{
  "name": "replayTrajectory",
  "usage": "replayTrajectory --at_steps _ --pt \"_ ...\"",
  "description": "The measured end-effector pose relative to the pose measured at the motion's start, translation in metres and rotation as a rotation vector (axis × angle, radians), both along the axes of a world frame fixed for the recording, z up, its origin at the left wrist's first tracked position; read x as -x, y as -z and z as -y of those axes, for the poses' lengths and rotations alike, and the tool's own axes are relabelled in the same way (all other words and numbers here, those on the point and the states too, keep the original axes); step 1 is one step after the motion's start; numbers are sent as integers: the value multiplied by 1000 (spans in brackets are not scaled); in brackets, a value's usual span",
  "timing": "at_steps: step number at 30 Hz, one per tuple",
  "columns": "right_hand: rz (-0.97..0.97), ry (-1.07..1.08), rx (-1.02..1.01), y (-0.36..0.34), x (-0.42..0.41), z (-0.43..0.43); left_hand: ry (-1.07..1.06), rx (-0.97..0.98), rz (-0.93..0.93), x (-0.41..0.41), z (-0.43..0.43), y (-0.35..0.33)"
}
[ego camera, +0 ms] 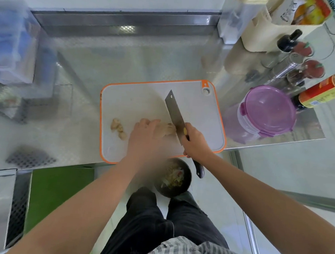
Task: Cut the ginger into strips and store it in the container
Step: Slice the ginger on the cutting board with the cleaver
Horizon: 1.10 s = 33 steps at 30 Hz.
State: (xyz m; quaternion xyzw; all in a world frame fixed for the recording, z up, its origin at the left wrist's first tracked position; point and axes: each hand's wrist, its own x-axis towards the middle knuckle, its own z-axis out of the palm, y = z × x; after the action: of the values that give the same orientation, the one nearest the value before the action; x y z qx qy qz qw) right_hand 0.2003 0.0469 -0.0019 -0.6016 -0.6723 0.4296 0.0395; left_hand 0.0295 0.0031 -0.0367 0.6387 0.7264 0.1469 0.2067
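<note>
Nearest, low in the centre of the frame, a dark bin (187, 178) of peelings sits below the counter edge. Just above it the right hand (195, 145) is wrapped round the knife (175, 111) close to the blade, with the handle's end sticking out towards the bin. The left hand (144, 137) presses down on the ginger (167, 129) in the middle of the cutting board (135, 98), and the blade stands against the ginger's right end. To cut well, I would curl the left fingertips back from the edge, take thin flat slices first, then stack them for strips. A second ginger piece (119, 131) lies apart at the board's left.

The left hand covers much of the ginger, so how much is already cut is unclear, and the fingertips themselves are hidden. Right of the board, the container (268, 110) has its purple lid on; its contents cannot be made out. The bottles (320, 92) further right are blurred.
</note>
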Motion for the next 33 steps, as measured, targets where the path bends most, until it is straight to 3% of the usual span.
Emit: replayTrajectory --at_steps 5,11,14,19,27,30,33 --pt "81 -118 -43 3 4 -5 -29 -46 -61 -5 3 0" --pt "46 -79 -109 6 -1 -7 -302 -74 -281 14 14 5" --pt "12 -33 -71 6 6 -7 -381 -37 -282 34 19 10" --pt "22 -2 -70 9 17 -8 -264 -23 -266 63 20 18" --pt "-13 -4 -36 6 28 -12 -360 -32 -302 70 16 9" --pt "-11 -2 -45 3 23 -14 -222 -167 -155 43 9 4" --pt "-3 28 -87 1 13 -12 43 -162 -64 8 2 0"
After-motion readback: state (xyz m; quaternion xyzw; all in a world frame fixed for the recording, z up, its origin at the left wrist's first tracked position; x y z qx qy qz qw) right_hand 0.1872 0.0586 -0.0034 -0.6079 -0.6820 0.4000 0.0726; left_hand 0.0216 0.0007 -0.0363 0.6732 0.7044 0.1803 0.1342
